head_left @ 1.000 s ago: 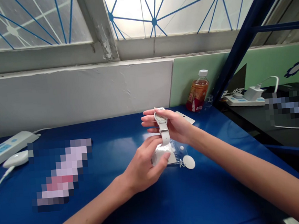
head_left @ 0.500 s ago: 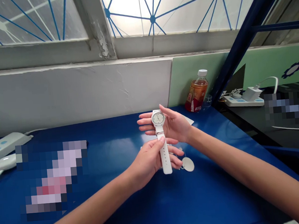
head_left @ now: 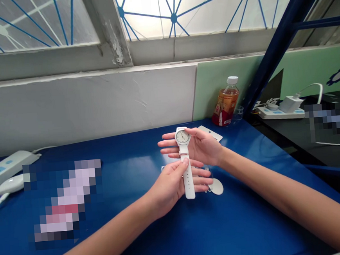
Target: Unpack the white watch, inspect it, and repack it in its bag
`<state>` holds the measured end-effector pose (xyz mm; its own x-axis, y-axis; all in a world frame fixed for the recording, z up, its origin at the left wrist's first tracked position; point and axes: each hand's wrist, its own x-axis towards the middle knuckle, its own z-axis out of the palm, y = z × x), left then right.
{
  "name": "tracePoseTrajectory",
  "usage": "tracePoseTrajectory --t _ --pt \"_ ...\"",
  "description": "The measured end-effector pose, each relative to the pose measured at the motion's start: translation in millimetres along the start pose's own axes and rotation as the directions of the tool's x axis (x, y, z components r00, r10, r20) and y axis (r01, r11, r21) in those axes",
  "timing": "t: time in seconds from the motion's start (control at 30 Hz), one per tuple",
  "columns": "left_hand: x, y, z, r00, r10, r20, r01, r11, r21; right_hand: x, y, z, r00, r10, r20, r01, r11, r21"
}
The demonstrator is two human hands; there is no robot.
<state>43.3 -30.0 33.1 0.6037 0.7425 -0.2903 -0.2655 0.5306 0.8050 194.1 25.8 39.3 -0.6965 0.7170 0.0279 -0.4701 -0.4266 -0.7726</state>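
Observation:
A white wristwatch (head_left: 183,137) with a round dial lies lengthwise across both hands, its strap stretched toward me. My left hand (head_left: 174,178) pinches the holed end of the strap under its thumb, the other fingers extended beneath. Behind it, my right hand (head_left: 203,144) supports the watch case on its fingers, with the thumb at the case's right edge. Below my left fingers, a round white disc (head_left: 216,186) rests on the table, beside small clear pieces that are partly hidden. A white card (head_left: 210,133) lies just past my right hand.
On the blue table (head_left: 131,232), a bottle of reddish drink (head_left: 225,101) stands at the back right. To the left are a white power strip (head_left: 6,168), a white corded device (head_left: 11,184) and a pixelated item. Another power strip (head_left: 280,112) sits beyond a blue post.
My right thumb has come down from above the case to its edge. The watch is slightly lower and further right in view, and more of the white card shows.

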Motion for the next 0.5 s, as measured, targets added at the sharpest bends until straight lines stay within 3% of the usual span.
tracePoseTrajectory --t 0.5 --pt "-0.5 4.8 0.6 0.995 -0.103 -0.008 0.103 0.995 -0.002 -1.1 1.5 1.3 0.999 -0.028 -0.039 0.028 1.000 -0.005"
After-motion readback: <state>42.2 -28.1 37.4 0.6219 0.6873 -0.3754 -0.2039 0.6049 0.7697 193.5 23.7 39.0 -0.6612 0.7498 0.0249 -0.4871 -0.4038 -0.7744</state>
